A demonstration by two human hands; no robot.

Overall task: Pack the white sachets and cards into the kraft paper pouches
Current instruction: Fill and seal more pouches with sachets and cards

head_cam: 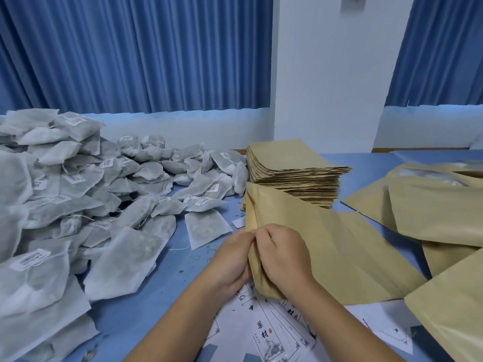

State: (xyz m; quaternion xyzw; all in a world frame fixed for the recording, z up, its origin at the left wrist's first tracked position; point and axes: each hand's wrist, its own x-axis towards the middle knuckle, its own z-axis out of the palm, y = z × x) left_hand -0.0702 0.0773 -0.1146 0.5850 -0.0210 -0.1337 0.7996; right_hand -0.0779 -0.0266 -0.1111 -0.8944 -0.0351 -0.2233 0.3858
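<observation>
A kraft paper pouch [329, 246] lies slanted across the blue table, its mouth toward me. My left hand [230, 259] and my right hand [282, 254] both pinch the edges of that mouth, thumbs close together. A big heap of white sachets [78, 205] with small labels and strings covers the left side. Printed white cards [269, 333] lie spread under my forearms at the front. A neat stack of flat kraft pouches [295, 176] stands behind the held pouch.
More kraft pouches [439, 220], some with clear windows, lie loosely overlapped at the right. Blue curtains [136, 53] and a white wall close off the back. Small crumbs dot the blue table [183, 259] between sachets and hands.
</observation>
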